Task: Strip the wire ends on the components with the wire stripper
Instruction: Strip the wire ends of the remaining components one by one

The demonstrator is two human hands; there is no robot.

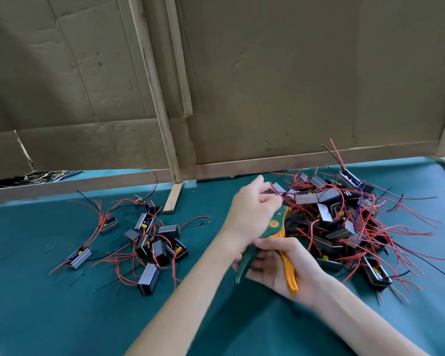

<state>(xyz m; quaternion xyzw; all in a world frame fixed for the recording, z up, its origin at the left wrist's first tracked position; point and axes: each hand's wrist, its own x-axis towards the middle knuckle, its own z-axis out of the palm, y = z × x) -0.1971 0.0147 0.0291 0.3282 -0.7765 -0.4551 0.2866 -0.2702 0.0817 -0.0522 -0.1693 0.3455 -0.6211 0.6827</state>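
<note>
At the middle of the green table, the wire stripper lies in the right hand, whose fingers curl round its green and orange handles; the handles stand spread apart, so the tool looks unsqueezed. Its head points up toward the left hand, which reaches across above it and pinches a small grey component at the near edge of the big pile. Whether a wire is already in the cutter I cannot tell, since the left hand covers the tip.

The smaller group of components on the left is probably the finished lot, though their wire ends are too small to check. The pile on the right is much bigger, so I judge most of the job is left.

Around these, a short wooden strip rests on the table near the cardboard wall, and dark bits of something, maybe insulation, dot the cloth between the two heaps. The main nuisance is the tangle of red and black wires in the big pile: lifting one piece is likely to drag its neighbours along.
</note>
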